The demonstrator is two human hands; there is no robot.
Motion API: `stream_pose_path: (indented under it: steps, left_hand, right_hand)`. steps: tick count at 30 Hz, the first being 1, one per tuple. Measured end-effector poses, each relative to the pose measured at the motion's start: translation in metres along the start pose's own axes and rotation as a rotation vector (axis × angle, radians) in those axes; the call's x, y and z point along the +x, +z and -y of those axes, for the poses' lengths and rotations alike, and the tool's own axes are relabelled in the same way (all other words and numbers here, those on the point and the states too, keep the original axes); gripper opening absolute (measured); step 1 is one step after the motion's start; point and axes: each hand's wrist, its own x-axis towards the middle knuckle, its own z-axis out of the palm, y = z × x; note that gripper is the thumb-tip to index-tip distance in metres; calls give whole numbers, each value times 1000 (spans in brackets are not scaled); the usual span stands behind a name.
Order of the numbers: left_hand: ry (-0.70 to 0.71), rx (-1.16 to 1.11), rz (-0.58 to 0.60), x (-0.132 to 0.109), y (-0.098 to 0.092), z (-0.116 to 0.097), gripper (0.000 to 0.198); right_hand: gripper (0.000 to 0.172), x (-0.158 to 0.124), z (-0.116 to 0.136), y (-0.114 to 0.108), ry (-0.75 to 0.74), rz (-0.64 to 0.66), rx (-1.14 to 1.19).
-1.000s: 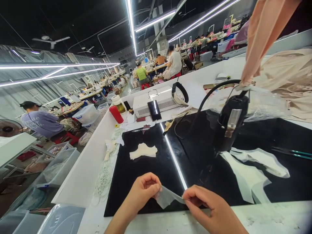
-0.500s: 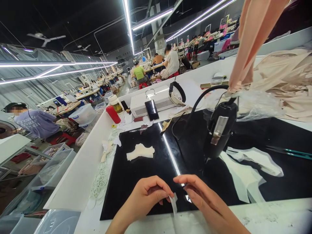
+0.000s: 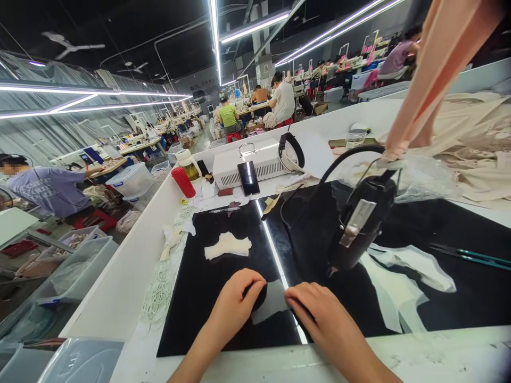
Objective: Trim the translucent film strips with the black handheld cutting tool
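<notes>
A small, thin translucent sheet (image 3: 273, 303) is stretched between my two hands, just over the black glossy board (image 3: 223, 330). My left hand (image 3: 237, 298) is closed at the sheet's left side, with thumb and curled fingers pinching its edge. At the opposite edge my right hand (image 3: 323, 311) pinches the sheet between thumb and bent fingers. Beyond my left hand lies a cream-coloured cut fabric piece (image 3: 228, 247) on the board. A black cutting-machine-like device (image 3: 361, 223) with a cable stands right of my right hand. White cut pieces (image 3: 393, 287) lie beside it.
Teal-handled tweezers (image 3: 475, 256) lie at the right. Behind the board are a phone (image 3: 248, 178), a white metal box (image 3: 227, 166) and a red cylinder (image 3: 183, 182). Pale cord (image 3: 157, 290) is heaped on the left. Peach fabric (image 3: 435, 74) hangs above the black device. Several people sit farther away.
The sheet, narrow and edge-on before, is now spread flat between my hands. My right hand has closed on its edge, and my left hand has moved slightly up and left.
</notes>
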Motion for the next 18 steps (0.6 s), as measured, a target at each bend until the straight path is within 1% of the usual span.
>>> stream_pose_path:
  steps: [3,5,7,8,11,13,15,18]
  left_hand:
    - [106,112,41,-4,5,1,15]
    - [167,148,77,-7,9,2,19]
    - [227,200,84,-11,12,7,23]
    - [282,278,72,-12,12,10,25]
    - [412,480,8,-14,13,26,22]
    - [527,566,-48,-12,11,36,21]
    - [621,617,-123,-8,10,42,23]
    - [704,670,-197,-4,7,44,28]
  right_hand:
    - [26,-2,-8,4,-34,-57,-95]
    - [26,-5,-10,3,-64,-99,-157]
    - [24,-9,-11,-2,-113,-128,-208]
    - [24,-11,-11,-7,-129,-137,-222]
    - [25,-17,-17,-28,-114,-120,-227]
    - [25,-21,-27,-47,-71,-134,-256]
    - [22,-27,-43,-70,-24,-179,-313]
    - [22,-36,-72,-103,69,-270,-401]
